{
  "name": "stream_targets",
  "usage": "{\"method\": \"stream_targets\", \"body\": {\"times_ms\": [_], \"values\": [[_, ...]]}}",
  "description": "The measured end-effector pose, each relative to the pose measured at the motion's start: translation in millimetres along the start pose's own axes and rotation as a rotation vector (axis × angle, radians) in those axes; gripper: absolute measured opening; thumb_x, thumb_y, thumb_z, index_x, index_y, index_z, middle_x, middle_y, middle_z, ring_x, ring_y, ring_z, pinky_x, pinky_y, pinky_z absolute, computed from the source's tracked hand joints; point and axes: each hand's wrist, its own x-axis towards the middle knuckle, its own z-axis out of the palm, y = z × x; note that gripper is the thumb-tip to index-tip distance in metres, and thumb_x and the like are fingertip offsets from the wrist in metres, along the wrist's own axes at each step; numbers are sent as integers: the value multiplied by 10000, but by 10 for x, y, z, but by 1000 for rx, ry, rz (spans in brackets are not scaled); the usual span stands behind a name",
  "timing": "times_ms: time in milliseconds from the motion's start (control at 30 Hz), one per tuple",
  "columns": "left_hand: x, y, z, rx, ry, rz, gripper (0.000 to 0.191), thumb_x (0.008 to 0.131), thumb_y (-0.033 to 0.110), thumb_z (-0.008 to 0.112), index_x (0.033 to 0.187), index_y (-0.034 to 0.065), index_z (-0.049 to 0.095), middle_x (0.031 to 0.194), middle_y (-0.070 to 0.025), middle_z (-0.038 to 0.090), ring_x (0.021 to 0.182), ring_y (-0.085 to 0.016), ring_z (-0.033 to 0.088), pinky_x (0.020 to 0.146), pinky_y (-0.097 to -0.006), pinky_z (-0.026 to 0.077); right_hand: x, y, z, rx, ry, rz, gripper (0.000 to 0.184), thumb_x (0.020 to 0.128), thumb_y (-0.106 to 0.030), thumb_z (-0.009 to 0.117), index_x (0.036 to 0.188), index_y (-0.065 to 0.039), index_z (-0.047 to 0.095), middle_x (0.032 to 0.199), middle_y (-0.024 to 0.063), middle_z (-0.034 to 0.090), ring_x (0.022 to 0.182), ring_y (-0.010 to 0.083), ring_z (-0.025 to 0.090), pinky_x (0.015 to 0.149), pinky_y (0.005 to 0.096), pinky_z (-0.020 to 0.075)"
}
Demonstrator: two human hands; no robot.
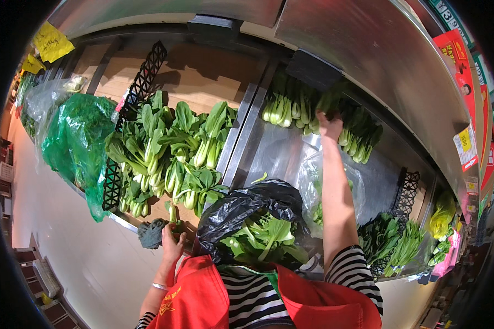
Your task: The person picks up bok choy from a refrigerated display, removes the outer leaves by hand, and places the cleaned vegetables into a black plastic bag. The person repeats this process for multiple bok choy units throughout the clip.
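My right hand [330,124] reaches to the back of a steel display tray, its fingers closed around a head of bok choy [316,123] in a row of similar heads. At the front left, my left hand [173,242] holds a small bok choy [172,214] by its lower part, beside a dark grey-green cloth [151,233]. A pile of bok choy [181,152] lies on the wooden board at the left. Right before me a black plastic bag [247,201] stands open with loose green leaves [267,240] in it. A clear plastic bag [308,177] lies partly under my right forearm.
Black plastic lattice dividers [111,185] stand left and right [405,197]. Green leafy bundles [405,246] lie at the right. A green plastic bag of greens [80,140] sits at the far left. Metal shelf panels [354,49] overhang the back; yellow paper tags [52,42] hang upper left.
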Motion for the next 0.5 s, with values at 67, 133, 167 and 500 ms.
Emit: {"method": "stream_targets", "body": {"times_ms": [67,133,167,500], "values": [[1,-1,-20,12,12,6,450,769,106,667,1142,8,435,1043,-168,474,809,-262,571,734,-341,482,-48,-63,15,-293,-73,12,325,667,-226,759,866,5,648,790,92,658,689,167,576,685,314,464],[-11,-12,-32,-7,10,-23,444,771,101,664,1141,8,437,1040,-167,475,797,-259,577,730,-341,483,-17,-33,-49,-413,-67,-33,318,676,-261,760,842,-11,657,754,118,657,664,198,591,668,323,469],[-19,-21,-34,-43,8,-48,439,772,98,662,1140,8,439,1039,-166,475,792,-259,580,728,-340,484,29,8,-125,-389,-13,-78,312,678,-272,759,832,-19,660,738,132,653,652,220,599,659,331,473],[-18,-29,28,-80,44,-5,395,768,85,647,1105,1,458,1021,-165,479,797,-264,576,720,-340,482,172,381,-830,-1014,-213,-9,445,702,-325,687,1066,-86,592,918,195,647,859,383,617,731,454,511]]}}
